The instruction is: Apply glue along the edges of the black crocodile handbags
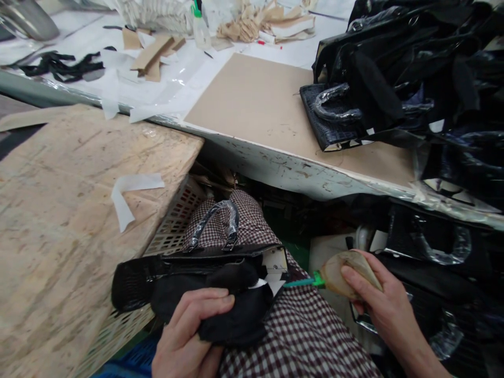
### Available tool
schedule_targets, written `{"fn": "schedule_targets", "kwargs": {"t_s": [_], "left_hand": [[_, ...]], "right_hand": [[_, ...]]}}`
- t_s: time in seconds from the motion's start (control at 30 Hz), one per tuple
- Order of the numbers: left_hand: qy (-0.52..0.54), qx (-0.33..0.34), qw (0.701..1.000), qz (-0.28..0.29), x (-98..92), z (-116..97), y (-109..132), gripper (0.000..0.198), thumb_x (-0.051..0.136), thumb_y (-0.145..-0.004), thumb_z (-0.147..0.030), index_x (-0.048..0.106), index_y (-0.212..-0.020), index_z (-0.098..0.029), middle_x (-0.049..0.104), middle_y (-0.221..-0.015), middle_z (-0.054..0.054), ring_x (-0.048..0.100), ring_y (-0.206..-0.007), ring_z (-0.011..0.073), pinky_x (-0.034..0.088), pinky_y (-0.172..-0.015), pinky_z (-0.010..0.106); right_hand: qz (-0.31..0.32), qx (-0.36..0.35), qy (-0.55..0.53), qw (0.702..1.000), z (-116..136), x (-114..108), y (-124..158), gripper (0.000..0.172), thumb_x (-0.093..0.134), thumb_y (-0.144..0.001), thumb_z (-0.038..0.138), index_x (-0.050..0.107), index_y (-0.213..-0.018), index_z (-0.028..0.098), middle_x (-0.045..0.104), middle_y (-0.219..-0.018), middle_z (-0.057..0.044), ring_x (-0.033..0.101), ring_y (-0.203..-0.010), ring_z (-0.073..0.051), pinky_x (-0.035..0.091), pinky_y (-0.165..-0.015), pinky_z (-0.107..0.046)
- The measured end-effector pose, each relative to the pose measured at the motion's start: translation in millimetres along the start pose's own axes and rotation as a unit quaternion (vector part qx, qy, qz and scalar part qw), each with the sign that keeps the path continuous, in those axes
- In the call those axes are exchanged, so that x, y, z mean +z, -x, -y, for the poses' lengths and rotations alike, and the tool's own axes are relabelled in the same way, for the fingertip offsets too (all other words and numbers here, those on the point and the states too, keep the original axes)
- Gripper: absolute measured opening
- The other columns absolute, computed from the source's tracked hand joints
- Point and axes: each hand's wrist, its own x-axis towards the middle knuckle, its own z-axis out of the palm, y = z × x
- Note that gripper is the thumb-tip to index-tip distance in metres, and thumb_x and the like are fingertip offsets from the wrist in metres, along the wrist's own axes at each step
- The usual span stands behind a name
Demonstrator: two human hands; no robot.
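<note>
A black handbag [173, 268] lies across my lap over a checked apron [315, 331], its wrapped handle [216, 212] pointing away from me. My left hand [192, 331] grips the bag's black fabric lining [240, 315], thumb on top and fingers underneath. In my right hand [378, 294] is a squeeze bottle [346, 273] with a green cap and a long thin nozzle [299, 282]. The nozzle's tip reaches the white strip [274, 282] at the bag's right end. Whether anything comes out of the tip cannot be seen.
On the left a worn board [59, 210] bears a bent white strip [126, 194], above a plastic basket [177, 215]. The table ahead holds a cardboard sheet [252, 100], a second bottle [201, 34] and piled black bags [394, 68]. More bags [437, 278] lie low at right.
</note>
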Motion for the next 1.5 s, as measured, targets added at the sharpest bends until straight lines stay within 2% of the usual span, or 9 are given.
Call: {"fn": "schedule_targets", "kwargs": {"t_s": [0.13,0.43,0.57,0.73,0.83,0.93,1.03,1.27,1.5], "left_hand": [[0.007,0.010,1.000,-0.003,0.7,1,0,0.023,0.057,-0.082,0.001,0.068,-0.094,-0.015,0.069,-0.094,0.006,0.066,-0.095,0.0153,0.059,-0.080,0.020],[0.014,0.014,1.000,0.005,0.9,0,3,0.023,0.056,-0.082,0.003,0.067,-0.096,-0.012,0.067,-0.096,0.006,0.064,-0.099,0.0146,0.057,-0.084,0.020],[0.008,0.012,1.000,0.002,0.3,0,4,0.022,0.057,-0.083,0.001,0.068,-0.095,-0.014,0.069,-0.093,0.006,0.066,-0.095,0.0156,0.059,-0.079,0.021],[0.004,0.003,1.000,0.000,-1.3,1,2,0.022,0.058,-0.083,-0.001,0.069,-0.095,-0.016,0.071,-0.091,0.006,0.068,-0.091,0.0168,0.061,-0.075,0.023],[0.010,0.007,1.000,-0.003,-1.6,1,3,0.020,0.059,-0.083,-0.002,0.069,-0.094,-0.015,0.071,-0.092,0.006,0.068,-0.092,0.0167,0.060,-0.076,0.022],[0.006,0.007,1.000,-0.004,-1.4,2,4,0.019,0.059,-0.083,-0.002,0.070,-0.093,-0.015,0.071,-0.091,0.006,0.068,-0.092,0.0170,0.060,-0.075,0.023],[0.003,0.008,1.000,-0.004,-1.5,3,6,0.019,0.058,-0.084,-0.002,0.070,-0.092,-0.015,0.071,-0.090,0.006,0.068,-0.091,0.0162,0.060,-0.077,0.022],[0.004,0.003,1.000,-0.005,-2.3,2,8,0.021,0.058,-0.083,-0.001,0.069,-0.094,-0.015,0.071,-0.090,0.006,0.068,-0.092,0.0166,0.060,-0.077,0.022],[0.006,0.004,1.000,0.006,-2.3,3,12,0.021,0.059,-0.084,-0.002,0.070,-0.096,-0.016,0.072,-0.092,0.006,0.068,-0.094,0.0189,0.061,-0.075,0.025]], "right_hand": [[0.019,0.018,-0.046,0.999,-1,3,6,0.056,0.077,-0.070,0.061,0.063,-0.107,0.022,0.061,-0.075,-0.001,0.047,-0.052,-0.015,0.038,-0.037,-0.023],[0.011,0.056,-0.109,0.992,-4,9,26,0.058,0.079,-0.069,0.057,0.063,-0.114,0.024,0.064,-0.082,-0.002,0.049,-0.055,-0.016,0.038,-0.037,-0.023],[0.022,0.049,-0.086,0.995,-14,2,23,0.059,0.078,-0.070,0.058,0.063,-0.114,0.022,0.065,-0.082,-0.004,0.051,-0.056,-0.017,0.039,-0.037,-0.024],[-0.007,0.034,0.000,0.999,-24,-5,16,0.060,0.078,-0.068,0.061,0.064,-0.112,0.023,0.066,-0.085,-0.005,0.056,-0.060,-0.020,0.044,-0.038,-0.025],[-0.003,0.038,-0.065,0.997,-28,-7,12,0.057,0.080,-0.069,0.057,0.064,-0.112,0.022,0.064,-0.081,-0.004,0.052,-0.056,-0.018,0.041,-0.036,-0.023],[-0.026,0.038,-0.152,0.987,-28,-8,10,0.050,0.082,-0.069,0.052,0.066,-0.103,0.019,0.058,-0.070,-0.002,0.046,-0.049,-0.014,0.035,-0.033,-0.022],[-0.031,0.043,-0.184,0.982,-23,-5,12,0.048,0.083,-0.068,0.051,0.066,-0.099,0.018,0.057,-0.069,-0.001,0.045,-0.050,-0.013,0.035,-0.033,-0.021],[-0.015,0.060,-0.104,0.993,-15,9,28,0.062,0.081,-0.067,0.059,0.063,-0.113,0.022,0.064,-0.085,-0.003,0.049,-0.059,-0.016,0.038,-0.037,-0.023],[-0.036,0.009,0.010,0.999,-18,-2,18,0.060,0.074,-0.070,0.065,0.064,-0.110,0.022,0.064,-0.078,-0.002,0.050,-0.052,-0.016,0.041,-0.037,-0.024]]}}
